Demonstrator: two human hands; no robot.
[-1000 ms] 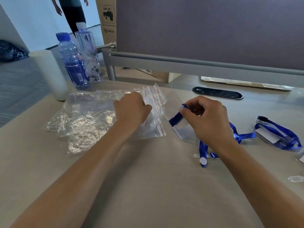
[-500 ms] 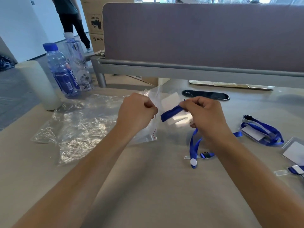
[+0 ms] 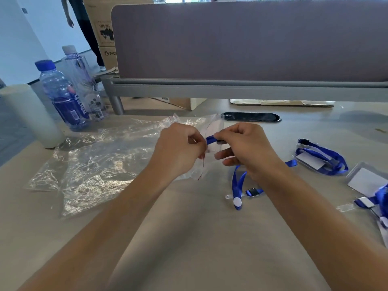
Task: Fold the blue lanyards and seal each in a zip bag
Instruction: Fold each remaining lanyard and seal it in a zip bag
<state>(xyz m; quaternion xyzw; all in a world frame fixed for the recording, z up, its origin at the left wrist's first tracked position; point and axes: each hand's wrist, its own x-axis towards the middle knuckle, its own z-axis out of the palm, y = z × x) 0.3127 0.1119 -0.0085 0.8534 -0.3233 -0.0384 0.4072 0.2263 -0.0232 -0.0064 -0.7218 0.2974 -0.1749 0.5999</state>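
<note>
Across the wide beige table top point(image 3: 189, 238), the largest thing is a crumpled sheet of clear plastic wrap point(image 3: 94, 164) spread toward nine o'clock, with two clear water bottles point(image 3: 69, 95) and a white cylinder point(image 3: 29, 116) beyond it at ten o'clock. Near the middle, the left hand point(image 3: 178, 150) is pinched shut on the mouth edge of a small clear zip bag with a red seal line point(image 3: 201, 164), holding it up off the table. The right hand point(image 3: 245, 150) is closed thumb-to-finger on one end of a blue ribbon lanyard point(image 3: 238, 185), bringing it against the bag's opening; most of that strap hangs loose below, its white dot and black clip lying on the table at five o'clock from the hands.

As a judgement, the work is at an early stage: this lanyard looks unfolded and not yet inside, and no sealed bag can be seen. Two more blue lanyards with clear badge holders point(image 3: 323, 160) wait at three o'clock, one partly cut off by the frame edge.

Readable writing is sparse: a brown cardboard box point(image 3: 102, 28) at eleven o'clock shows "PIC" beside a round logo; bottle labels are too blurred.
</note>
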